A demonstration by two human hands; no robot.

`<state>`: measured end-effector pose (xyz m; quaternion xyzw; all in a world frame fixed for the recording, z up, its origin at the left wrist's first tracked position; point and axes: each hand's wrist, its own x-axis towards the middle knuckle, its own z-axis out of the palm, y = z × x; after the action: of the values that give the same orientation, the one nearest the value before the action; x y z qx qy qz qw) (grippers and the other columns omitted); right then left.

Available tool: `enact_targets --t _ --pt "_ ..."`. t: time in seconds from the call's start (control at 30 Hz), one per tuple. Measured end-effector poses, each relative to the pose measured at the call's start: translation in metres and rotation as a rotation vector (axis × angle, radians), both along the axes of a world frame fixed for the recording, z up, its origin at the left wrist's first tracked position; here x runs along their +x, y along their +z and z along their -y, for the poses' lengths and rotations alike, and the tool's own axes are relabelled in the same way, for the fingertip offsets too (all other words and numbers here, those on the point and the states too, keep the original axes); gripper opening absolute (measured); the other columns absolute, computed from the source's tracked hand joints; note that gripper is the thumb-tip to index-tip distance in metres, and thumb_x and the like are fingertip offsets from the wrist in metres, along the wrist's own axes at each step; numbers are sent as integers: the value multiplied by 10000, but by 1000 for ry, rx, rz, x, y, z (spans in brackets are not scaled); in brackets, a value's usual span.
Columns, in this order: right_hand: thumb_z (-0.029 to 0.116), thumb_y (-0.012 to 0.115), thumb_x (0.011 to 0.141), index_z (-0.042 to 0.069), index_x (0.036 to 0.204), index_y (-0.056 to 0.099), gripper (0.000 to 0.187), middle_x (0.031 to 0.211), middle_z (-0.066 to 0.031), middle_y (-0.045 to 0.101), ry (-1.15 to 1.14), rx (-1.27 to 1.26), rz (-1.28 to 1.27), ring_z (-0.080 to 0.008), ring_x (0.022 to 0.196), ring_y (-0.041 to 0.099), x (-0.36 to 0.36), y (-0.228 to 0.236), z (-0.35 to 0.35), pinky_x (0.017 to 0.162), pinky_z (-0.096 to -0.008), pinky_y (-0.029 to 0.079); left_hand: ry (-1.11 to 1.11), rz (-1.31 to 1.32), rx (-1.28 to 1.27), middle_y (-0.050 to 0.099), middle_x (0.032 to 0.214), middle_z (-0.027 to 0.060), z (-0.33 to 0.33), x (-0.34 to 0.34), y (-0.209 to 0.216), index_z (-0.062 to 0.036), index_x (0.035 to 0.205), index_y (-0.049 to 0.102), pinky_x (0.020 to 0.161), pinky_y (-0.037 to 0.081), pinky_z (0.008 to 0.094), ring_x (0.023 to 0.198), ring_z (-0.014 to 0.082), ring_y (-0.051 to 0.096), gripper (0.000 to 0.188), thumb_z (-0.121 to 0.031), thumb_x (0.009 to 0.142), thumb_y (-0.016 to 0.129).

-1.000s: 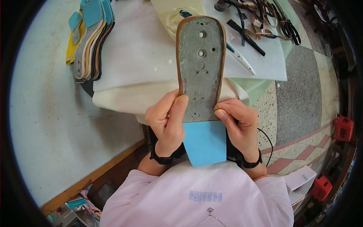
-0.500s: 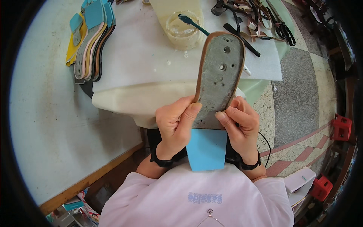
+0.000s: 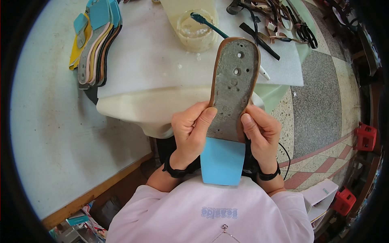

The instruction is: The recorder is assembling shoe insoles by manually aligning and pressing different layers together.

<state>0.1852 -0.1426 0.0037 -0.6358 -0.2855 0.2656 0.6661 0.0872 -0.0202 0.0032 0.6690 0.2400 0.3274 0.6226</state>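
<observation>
A sandal insole (image 3: 233, 91) is held up in front of me, its grey underside facing me and a brown edging around its rim. Several small holes show in its wide far end. At its near end, a light blue flat piece (image 3: 222, 163) covers the heel and points toward my body. My left hand (image 3: 190, 127) pinches the left edge at the narrow middle, thumb on the grey face. On the opposite edge my right hand (image 3: 262, 131) grips the same insole between thumb and bent fingers. Both hands' other fingertips are partly hidden.
A cloudy glue tub (image 3: 196, 34) with a dark green brush (image 3: 208, 25) stands on the white-covered table (image 3: 142, 69). Stacked insoles (image 3: 99, 52) lie at the far left. Straps (image 3: 279, 20) are heaped at the far right. Red stools (image 3: 366, 137) stand on the floor.
The insole has tipped slightly and shifted a little toward me and left. My right thumb and fingers have moved out from its grey face to its right edge.
</observation>
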Motion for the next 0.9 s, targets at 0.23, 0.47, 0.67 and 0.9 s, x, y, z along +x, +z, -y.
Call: enact_targets --t 0.23,0.47,0.67,0.9 --pt "-2 591 821 -26 984 630 170 563 -17 448 -134 10 221 -80 469 420 -5 -9 -6 438 -223 323 -43 -19 60 435 546 -22 -4 -1 -3 55 897 634 439 262 196 501 31 346 130 -60 858 588" --pt "0 582 809 -38 814 607 46 532 -26 422 -116 -13 49 -94 458 395 -2 -1 -5 433 -223 291 -130 -1 150 444 548 -20 -5 -5 -5 41 921 638 436 278 198 496 34 357 141 -77 860 591" --pt "2 594 794 -43 788 594 46 535 -28 422 -143 89 187 -109 457 390 0 -5 -13 434 -246 291 -190 6 -28 479 601 -36 -9 -6 -4 28 1032 612 459 293 191 528 26 367 202 -107 889 562" --pt "-18 587 793 -53 810 597 40 556 -44 453 -21 75 208 -122 465 409 -8 -10 -18 438 -248 299 -167 64 -163 481 641 -53 -16 -8 -7 37 1042 599 475 285 183 551 14 349 201 -91 901 535"
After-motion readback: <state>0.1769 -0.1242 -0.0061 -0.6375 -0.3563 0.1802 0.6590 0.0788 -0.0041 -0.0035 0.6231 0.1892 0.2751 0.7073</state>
